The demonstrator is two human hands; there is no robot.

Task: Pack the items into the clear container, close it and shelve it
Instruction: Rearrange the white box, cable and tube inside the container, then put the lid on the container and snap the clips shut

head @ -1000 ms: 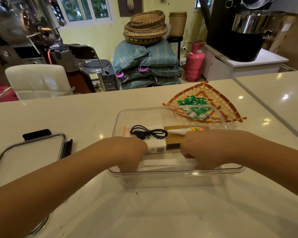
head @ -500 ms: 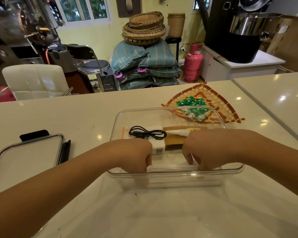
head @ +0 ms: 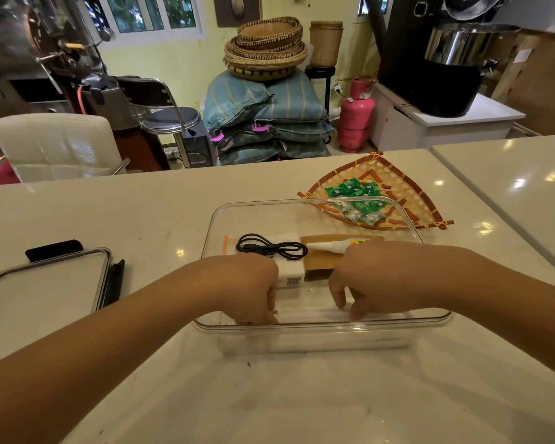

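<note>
Both forearms reach in from the near edge of the pale desk (head: 77, 219) and dip into the clear container (head: 430, 320), which sits open at the middle of the desk. The left hand (head: 247, 283) is low at the near wall, its fingers (head: 271, 302) curled down onto the left end of a flat white packet (head: 314, 312) lying along the container floor; whether they pinch it or only press it cannot be told. The right hand (head: 375, 277) hangs over the packet's right end with fingers (head: 354, 310) loosely bent, the tips touching or just above it, gripping nothing firmly. Just beyond the hands, inside the container, a white box (head: 289, 274) carries a coiled black cable (head: 269, 248), and beside it to the right a white tube (head: 330, 247) lies across a brown card (head: 318, 264). To the left, apart from the container, the lid (head: 45, 283) lies flat on the desk with black clips at its edges. Behind the container's far right corner rests a woven tray (head: 407, 187) holding green wrapped sweets (head: 356, 200), part seen through the clear wall.
</note>
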